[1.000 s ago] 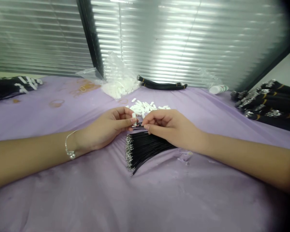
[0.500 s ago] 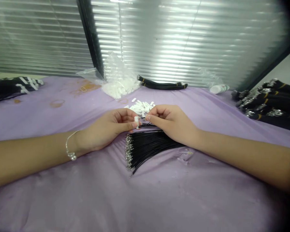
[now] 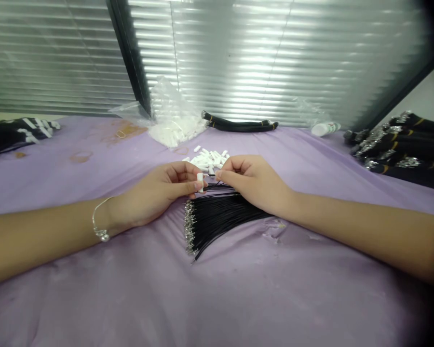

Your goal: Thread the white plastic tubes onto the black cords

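Note:
Between the thumb and fingers of my left hand [image 3: 173,184] is a small white plastic connector housing [image 3: 200,182], held upright. My right hand [image 3: 248,180] pinches a thin black wire [image 3: 210,175] close to its end, which points left at the housing. Whether the wire's tip is inside the housing is too small to tell. Below both hands a fanned bundle of black wires [image 3: 220,212] lies on the cloth, its metal terminals [image 3: 190,229] lined up at the left end. Just behind my fingers is a pile of loose white housings [image 3: 211,158].
A purple cloth [image 3: 137,289] covers the table. Toward the back stand a clear bag of white housings [image 3: 175,127], tied black wire bundles [image 3: 240,124] and a white bottle [image 3: 324,128]. More wire bundles [image 3: 412,149] lie right; wires with white housings [image 3: 25,130] lie left.
The whole view has shifted slightly. Both hands keep their grips, and a little more of the black wire shows between the right fingertips and the white housing.

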